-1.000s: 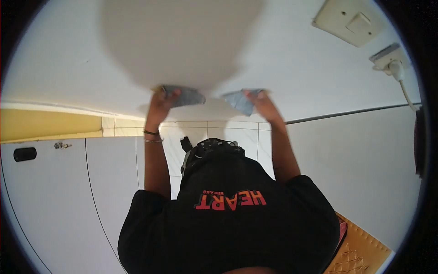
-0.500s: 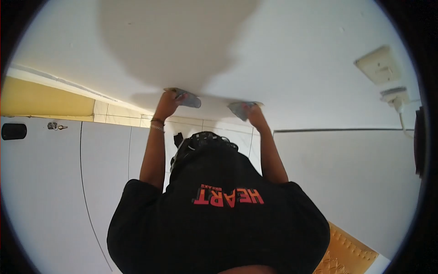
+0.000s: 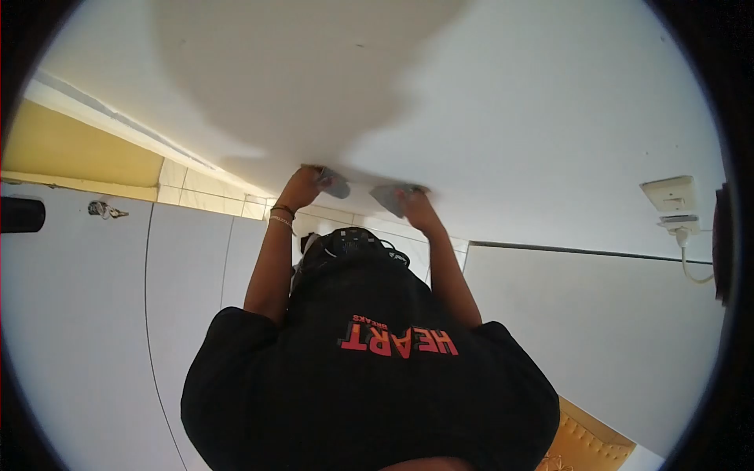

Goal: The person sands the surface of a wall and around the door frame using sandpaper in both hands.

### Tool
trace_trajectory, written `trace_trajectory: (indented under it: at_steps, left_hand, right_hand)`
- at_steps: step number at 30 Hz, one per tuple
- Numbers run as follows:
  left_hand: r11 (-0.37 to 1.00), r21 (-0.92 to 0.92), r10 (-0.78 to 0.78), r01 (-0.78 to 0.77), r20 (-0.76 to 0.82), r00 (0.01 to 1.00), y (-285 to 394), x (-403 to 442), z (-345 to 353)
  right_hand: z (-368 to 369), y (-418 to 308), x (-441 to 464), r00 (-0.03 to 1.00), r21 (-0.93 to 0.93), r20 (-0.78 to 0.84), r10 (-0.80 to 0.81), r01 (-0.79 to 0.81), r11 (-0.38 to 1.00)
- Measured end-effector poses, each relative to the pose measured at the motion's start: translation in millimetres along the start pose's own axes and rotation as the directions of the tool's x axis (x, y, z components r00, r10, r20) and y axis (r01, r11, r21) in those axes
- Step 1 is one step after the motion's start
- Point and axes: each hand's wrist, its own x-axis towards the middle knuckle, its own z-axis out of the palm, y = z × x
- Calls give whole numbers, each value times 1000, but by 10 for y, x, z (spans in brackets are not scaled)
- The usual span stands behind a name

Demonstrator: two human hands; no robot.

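Note:
My left hand (image 3: 301, 188), with bracelets on the wrist, is closed on a thin grey piece (image 3: 338, 187). My right hand (image 3: 419, 212) grips a second grey piece (image 3: 386, 198) of much the same look. Whether they are cloth or some stiffer sheet I cannot tell. Both hands reach forward, side by side with a small gap, close against the lower part of a white wall (image 3: 503, 118). Some fingers are hidden behind the grey pieces.
A socket plate (image 3: 669, 195) with a white plug (image 3: 682, 234) and cord is at right. On the pale surface at left lie keys (image 3: 106, 209) and a black phone-like object (image 3: 22, 214). A tan studded seat (image 3: 593, 436) shows at lower right. My shadow falls on the wall.
My hands have come closer together; the right one has moved left, the left one slightly right. Both still hold the grey pieces. The whole view has also shifted and tilted.

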Motion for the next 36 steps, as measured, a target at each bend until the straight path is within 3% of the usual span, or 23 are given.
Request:
trace_trajectory:
  at_steps: [1,4,5,7,8,11,12,13,14,18,19,20,22,23,25,27,29,30,31,33,34,35,36]
  left_hand:
    - [999,0,-42,42,-10,999,-152,-43,-81]
    - [955,-287,-97,69,-87,991,36,-131,-931]
    - [895,-438,-153,84,-125,980,248,-142,-1272]
    - [816,-538,-327,213,-125,937,709,-121,-1776]
    - [813,-539,-330,219,-117,937,709,-95,-1818]
    - [964,-244,-120,110,-27,992,580,16,-1688]
    - [974,-221,48,-50,-14,999,487,29,-1480]
    - [988,95,110,-119,94,989,214,28,-1223]
    - [979,194,-83,60,115,990,18,-6,-927]
    - [949,211,-245,233,33,969,-760,-215,-777]
    - [965,173,-194,197,-34,980,-808,-276,-976]
    - [978,3,-206,208,-110,972,-698,-339,-1257]
    - [944,-256,-267,208,-226,937,-364,-429,-1873]
    - [918,-342,-302,201,-275,913,-230,-421,-2123]
    - [876,-456,-255,156,-162,953,-8,-353,-2462]
    - [908,-347,-261,235,-31,965,58,-244,-2466]
    - [978,-194,-72,82,59,996,-3,-126,-2085]
    - [986,-154,-47,60,88,995,-40,-106,-1860]
    - [992,-118,-25,39,120,992,-127,-119,-1636]
    - [999,49,-21,16,120,993,-690,-197,-1426]
    - [975,221,-18,-8,117,993,-985,-261,-1458]
    - [988,157,-12,11,7,1000,-1248,-345,-1617]
    - [990,125,-54,63,-77,996,-1059,-431,-1984]
  right_hand:
    - [-39,175,-9,998,-31,-29,-51,50,998]
    - [-1021,-466,-347,977,48,78,200,-205,978]
    - [-1130,-688,-518,965,289,-233,117,-46,956]
    - [-1379,-1415,-663,960,738,-275,52,176,652]
    - [-1319,-1523,-642,960,738,-273,60,169,653]
    - [-901,-1783,-381,997,222,-61,-53,65,973]
    - [-466,-1757,-202,952,275,-201,-230,280,920]
    - [-98,-1418,84,991,125,122,-47,31,992]
    - [228,-1406,185,985,-10,155,74,-73,997]
    - [1176,60,349,979,-501,49,-199,196,843]
    - [1069,515,342,906,-452,-57,-419,351,820]
    - [758,508,207,962,-108,-207,-175,156,982]
    - [-280,-395,-150,973,282,-82,217,-186,941]
    - [-680,-903,-258,976,366,41,214,-214,906]
    - [-825,-1533,-391,980,559,-116,161,-69,826]
    - [-618,-1856,-334,990,567,-138,41,45,822]
    - [-216,-2034,-140,993,299,-48,103,-85,951]
    - [133,-1888,48,999,255,-38,6,4,967]
    - [402,-1608,321,962,223,260,83,-144,964]
    - [754,-1211,348,985,199,156,69,-100,975]
    - [745,-906,319,988,36,146,53,-59,998]
    - [707,-537,321,990,-132,139,29,-11,991]
    - [605,54,216,978,-155,-31,-208,201,967]
